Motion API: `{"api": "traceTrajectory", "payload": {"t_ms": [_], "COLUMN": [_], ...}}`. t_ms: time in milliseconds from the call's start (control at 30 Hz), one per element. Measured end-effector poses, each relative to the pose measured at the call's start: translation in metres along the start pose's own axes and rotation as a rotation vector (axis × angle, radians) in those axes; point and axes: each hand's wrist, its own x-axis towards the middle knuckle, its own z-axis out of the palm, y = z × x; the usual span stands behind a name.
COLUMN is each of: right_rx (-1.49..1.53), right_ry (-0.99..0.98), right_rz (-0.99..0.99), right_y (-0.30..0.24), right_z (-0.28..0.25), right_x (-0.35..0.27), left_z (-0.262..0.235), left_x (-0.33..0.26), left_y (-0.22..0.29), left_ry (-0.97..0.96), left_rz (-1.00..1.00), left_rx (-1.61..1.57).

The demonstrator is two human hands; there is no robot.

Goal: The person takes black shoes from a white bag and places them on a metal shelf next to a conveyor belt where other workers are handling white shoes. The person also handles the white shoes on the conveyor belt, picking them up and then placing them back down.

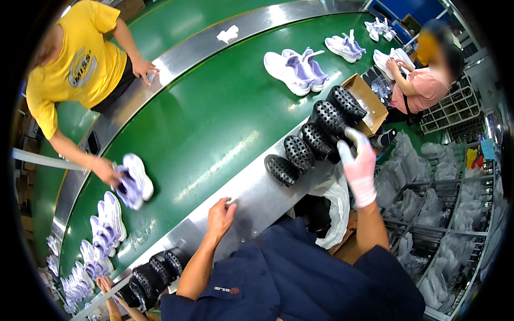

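My right hand [357, 167], in a white and pink glove, reaches to a row of black perforated shoe inserts on the metal ledge. Its thumb and fingers are apart, the fingertips beside the lower end of one insert [329, 117]; whether they touch cannot be told. Other inserts in the row are a rounded one [281, 170] nearest my left hand and one [353, 104] at the far end. My bare left hand [220, 218] is over the metal ledge [251, 216], fingers curled in and thumb close to the forefinger. A small pale bit at its fingertips is too small to name.
White-and-lilac sneakers [296, 72] stand on the green conveyor [209, 117]. Opposite, a person in yellow [80, 59] handles another pair [134, 182]. More black inserts [150, 278] lie lower left. A white bag [334, 208], cardboard box [365, 104] and bag-filled rack [439, 224] are right.
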Motion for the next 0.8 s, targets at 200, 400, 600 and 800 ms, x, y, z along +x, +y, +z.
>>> {"api": "traceTrajectory", "payload": {"t_ms": [200,400,600,800], "right_rx": [0.131,0.026,-0.193,-0.474], "right_ry": [-0.130,-0.162,-0.333,-0.816], "right_rz": [-0.052,-0.326,-0.220,0.097], "right_y": [-0.009,-0.030,0.026,0.144], "right_z": [0.005,0.015,0.059,0.207], "right_x": [0.094,0.140,0.211,0.314], "left_z": [0.004,0.038,0.052,0.040], "left_x": [-0.126,-0.185,-0.182,-0.164], "left_y": [-0.094,-0.107,-0.102,-0.059], "left_ry": [-0.100,0.019,0.020,0.034], "left_rz": [-0.256,-0.530,-0.605,-0.637], "left_rx": [0.235,0.105,-0.010,-0.023]}}
